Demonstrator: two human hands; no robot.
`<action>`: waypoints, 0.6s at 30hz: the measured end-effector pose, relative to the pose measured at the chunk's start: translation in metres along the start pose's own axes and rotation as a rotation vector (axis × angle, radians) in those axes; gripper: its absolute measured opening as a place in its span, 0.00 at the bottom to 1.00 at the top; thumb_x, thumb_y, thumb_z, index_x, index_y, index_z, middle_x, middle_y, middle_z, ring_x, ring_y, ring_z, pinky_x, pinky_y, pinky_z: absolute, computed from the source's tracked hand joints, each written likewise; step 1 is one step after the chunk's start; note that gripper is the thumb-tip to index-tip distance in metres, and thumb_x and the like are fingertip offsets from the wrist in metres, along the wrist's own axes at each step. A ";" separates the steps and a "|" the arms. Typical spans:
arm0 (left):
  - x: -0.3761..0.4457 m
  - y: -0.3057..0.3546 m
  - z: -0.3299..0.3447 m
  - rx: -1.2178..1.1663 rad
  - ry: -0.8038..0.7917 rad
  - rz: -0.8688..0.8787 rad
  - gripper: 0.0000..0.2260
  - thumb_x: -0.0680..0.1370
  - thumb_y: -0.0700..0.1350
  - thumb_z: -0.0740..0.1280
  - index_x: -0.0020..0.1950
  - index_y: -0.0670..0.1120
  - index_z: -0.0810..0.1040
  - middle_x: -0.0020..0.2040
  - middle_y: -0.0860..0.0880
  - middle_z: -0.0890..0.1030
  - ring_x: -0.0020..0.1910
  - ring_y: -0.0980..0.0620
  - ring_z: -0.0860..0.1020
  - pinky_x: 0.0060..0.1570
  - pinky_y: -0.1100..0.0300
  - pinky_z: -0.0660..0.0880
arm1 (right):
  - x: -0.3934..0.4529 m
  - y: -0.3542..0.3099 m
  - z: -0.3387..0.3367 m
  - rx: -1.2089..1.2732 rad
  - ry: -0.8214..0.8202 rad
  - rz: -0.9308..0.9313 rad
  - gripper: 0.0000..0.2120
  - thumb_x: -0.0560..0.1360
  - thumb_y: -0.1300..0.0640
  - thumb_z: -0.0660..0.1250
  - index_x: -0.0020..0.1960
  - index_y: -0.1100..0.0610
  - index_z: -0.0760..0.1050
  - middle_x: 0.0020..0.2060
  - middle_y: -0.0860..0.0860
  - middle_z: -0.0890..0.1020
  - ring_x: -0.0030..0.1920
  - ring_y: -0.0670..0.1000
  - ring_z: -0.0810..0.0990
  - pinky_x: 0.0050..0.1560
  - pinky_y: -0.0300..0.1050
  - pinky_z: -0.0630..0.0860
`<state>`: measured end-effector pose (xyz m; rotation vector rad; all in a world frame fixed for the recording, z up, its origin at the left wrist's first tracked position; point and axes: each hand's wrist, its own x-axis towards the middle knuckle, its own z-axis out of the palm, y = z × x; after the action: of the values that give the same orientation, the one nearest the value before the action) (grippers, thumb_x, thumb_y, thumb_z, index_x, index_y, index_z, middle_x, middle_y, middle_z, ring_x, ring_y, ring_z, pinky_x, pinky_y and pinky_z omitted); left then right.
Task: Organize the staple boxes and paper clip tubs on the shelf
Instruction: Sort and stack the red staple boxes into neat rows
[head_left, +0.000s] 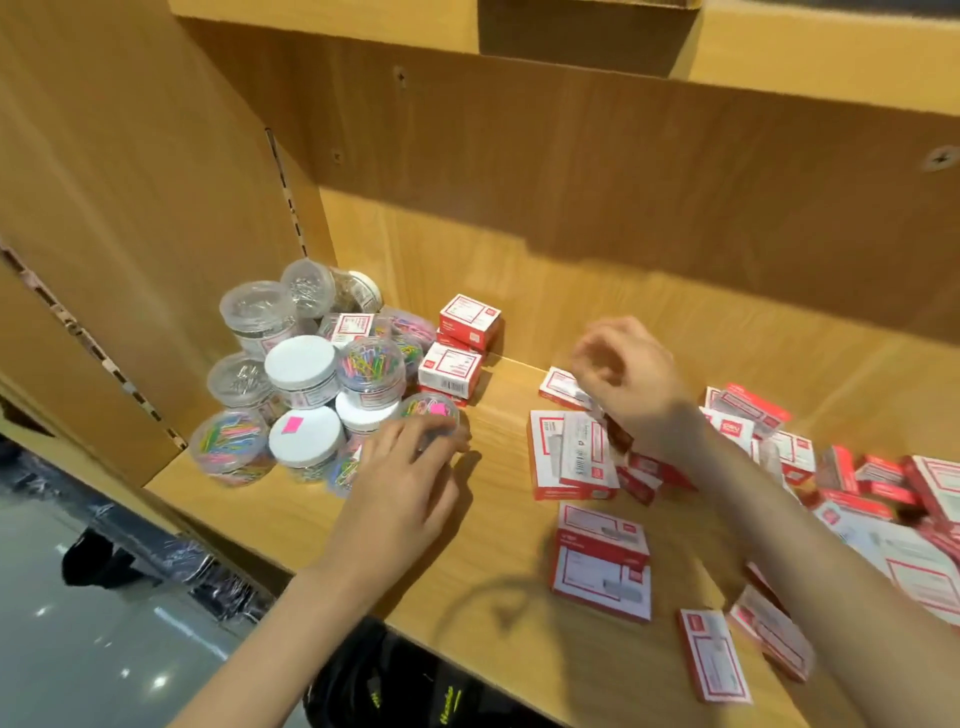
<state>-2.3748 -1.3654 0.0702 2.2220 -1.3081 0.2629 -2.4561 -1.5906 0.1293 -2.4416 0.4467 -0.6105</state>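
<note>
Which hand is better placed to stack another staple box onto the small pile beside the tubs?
Probably right. The right hand hovers over the scattered staple boxes, while the left hand is at a paper clip tub by the tub cluster.

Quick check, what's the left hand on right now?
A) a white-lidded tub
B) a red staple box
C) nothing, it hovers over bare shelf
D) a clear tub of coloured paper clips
D: the left hand has its fingers on the clear tub of coloured paper clips at the near right edge of the tub cluster, apart from the red staple boxes.
</note>
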 end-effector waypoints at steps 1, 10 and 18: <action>0.004 0.007 0.003 -0.020 -0.003 0.037 0.14 0.74 0.47 0.57 0.55 0.46 0.77 0.56 0.48 0.75 0.55 0.49 0.70 0.55 0.58 0.62 | -0.016 0.009 -0.016 -0.042 0.021 0.015 0.02 0.73 0.63 0.66 0.44 0.60 0.77 0.48 0.52 0.74 0.42 0.50 0.76 0.41 0.24 0.68; 0.035 0.089 0.045 -0.158 -0.022 0.348 0.12 0.74 0.46 0.59 0.53 0.46 0.76 0.54 0.47 0.77 0.55 0.50 0.70 0.55 0.58 0.63 | -0.150 0.070 -0.118 -0.252 0.114 0.249 0.10 0.68 0.52 0.66 0.44 0.57 0.77 0.40 0.50 0.76 0.42 0.52 0.75 0.41 0.37 0.65; 0.041 0.133 0.072 -0.162 -0.030 0.381 0.17 0.74 0.48 0.58 0.61 0.48 0.75 0.69 0.44 0.68 0.67 0.40 0.61 0.66 0.47 0.59 | -0.199 0.080 -0.103 -0.291 0.063 0.364 0.23 0.68 0.44 0.70 0.59 0.53 0.71 0.56 0.47 0.75 0.58 0.51 0.70 0.56 0.45 0.65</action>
<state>-2.4744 -1.4858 0.0746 1.8392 -1.7021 0.2530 -2.6897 -1.6121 0.0923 -2.5190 1.0417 -0.4925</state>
